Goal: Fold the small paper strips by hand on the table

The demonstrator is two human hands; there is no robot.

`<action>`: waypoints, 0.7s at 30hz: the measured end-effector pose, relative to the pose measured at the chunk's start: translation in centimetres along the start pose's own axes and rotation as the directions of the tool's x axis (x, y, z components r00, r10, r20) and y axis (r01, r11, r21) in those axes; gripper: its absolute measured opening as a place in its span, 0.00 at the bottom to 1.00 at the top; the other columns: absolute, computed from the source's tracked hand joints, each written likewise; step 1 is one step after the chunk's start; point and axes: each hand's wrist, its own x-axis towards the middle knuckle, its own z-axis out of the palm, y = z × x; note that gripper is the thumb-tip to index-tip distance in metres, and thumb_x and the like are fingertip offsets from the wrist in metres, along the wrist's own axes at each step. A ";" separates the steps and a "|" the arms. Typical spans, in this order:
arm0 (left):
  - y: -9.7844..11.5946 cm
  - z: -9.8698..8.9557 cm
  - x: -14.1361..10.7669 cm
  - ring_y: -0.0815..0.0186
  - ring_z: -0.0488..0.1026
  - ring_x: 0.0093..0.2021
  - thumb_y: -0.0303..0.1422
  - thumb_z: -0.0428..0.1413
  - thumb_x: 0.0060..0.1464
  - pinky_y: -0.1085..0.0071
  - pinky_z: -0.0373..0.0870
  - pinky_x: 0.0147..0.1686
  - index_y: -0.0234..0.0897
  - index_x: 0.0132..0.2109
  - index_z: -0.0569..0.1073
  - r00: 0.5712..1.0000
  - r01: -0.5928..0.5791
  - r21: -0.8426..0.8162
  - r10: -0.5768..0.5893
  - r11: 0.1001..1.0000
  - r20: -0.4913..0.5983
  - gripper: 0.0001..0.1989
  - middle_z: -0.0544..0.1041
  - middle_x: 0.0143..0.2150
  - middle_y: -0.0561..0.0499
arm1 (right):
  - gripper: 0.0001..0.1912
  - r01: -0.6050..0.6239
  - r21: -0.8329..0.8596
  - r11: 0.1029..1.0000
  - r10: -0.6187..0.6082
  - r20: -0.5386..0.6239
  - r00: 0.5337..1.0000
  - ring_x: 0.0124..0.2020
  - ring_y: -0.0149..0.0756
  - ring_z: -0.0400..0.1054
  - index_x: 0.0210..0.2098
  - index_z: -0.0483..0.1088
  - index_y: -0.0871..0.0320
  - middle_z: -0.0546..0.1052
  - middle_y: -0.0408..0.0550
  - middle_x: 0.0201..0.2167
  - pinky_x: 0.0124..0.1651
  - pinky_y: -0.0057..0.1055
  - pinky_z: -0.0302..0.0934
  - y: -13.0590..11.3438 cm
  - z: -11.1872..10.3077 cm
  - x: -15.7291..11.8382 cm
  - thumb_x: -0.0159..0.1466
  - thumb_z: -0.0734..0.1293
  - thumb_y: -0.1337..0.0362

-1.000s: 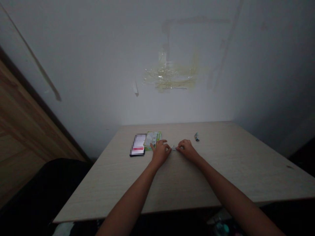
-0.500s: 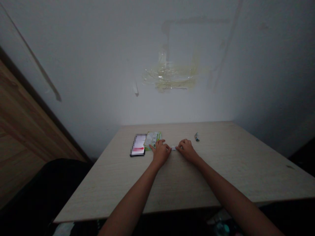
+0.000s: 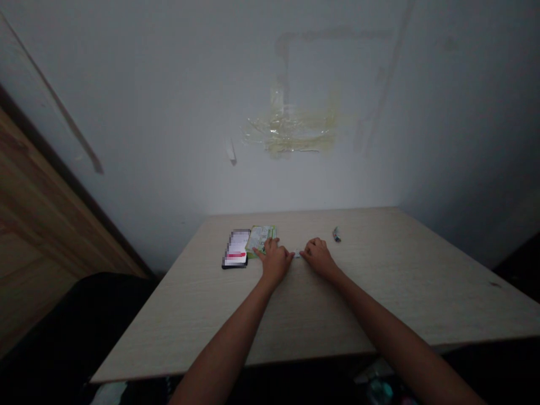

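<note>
Both hands rest near the middle of the table. Between their fingertips lies a small, flat whitish piece (image 3: 297,253), too small to name. My left hand (image 3: 275,262) pinches or presses its left edge with thumb and index finger, while its other fingers spread over the edge of a green and white printed packet (image 3: 260,236). My right hand (image 3: 319,257) has its fingers curled, with the tips closed at the piece's right edge. Left of the packet lies a phone (image 3: 235,250) with a lit, blurred screen.
A small crumpled wrapper (image 3: 336,234) lies on the table (image 3: 379,270) beyond my right hand. Behind the table rises a wall (image 3: 177,124) with yellowed tape (image 3: 299,132) on it. A dark chair-like shape (image 3: 84,315) and wooden boards (image 3: 34,214) stand at the left.
The view has shifted very slightly. Both hands stay at the small whitish piece, which looks a little flatter now.
</note>
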 end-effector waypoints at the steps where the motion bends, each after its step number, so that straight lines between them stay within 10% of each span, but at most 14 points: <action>1: 0.0 0.0 0.0 0.48 0.53 0.69 0.43 0.56 0.60 0.27 0.40 0.62 0.41 0.38 0.81 1.000 -0.003 0.003 0.003 1.000 -0.005 0.13 0.67 0.66 0.44 | 0.12 -0.001 -0.003 1.000 0.001 0.000 1.000 0.52 0.46 0.61 0.37 0.75 0.60 0.71 0.57 0.46 0.58 0.38 0.54 -0.1 0.0 0.0 0.66 0.66 0.58; 21: 0.1 0.3 -0.2 0.47 0.52 0.70 0.42 0.55 0.61 0.27 0.41 0.62 0.40 0.40 0.81 1.000 -0.010 0.043 0.011 0.999 -0.019 0.13 0.65 0.67 0.42 | 0.12 -0.003 -0.038 0.999 0.003 0.010 1.000 0.52 0.46 0.61 0.37 0.75 0.61 0.71 0.58 0.47 0.58 0.37 0.54 -0.6 -0.5 -0.1 0.66 0.67 0.57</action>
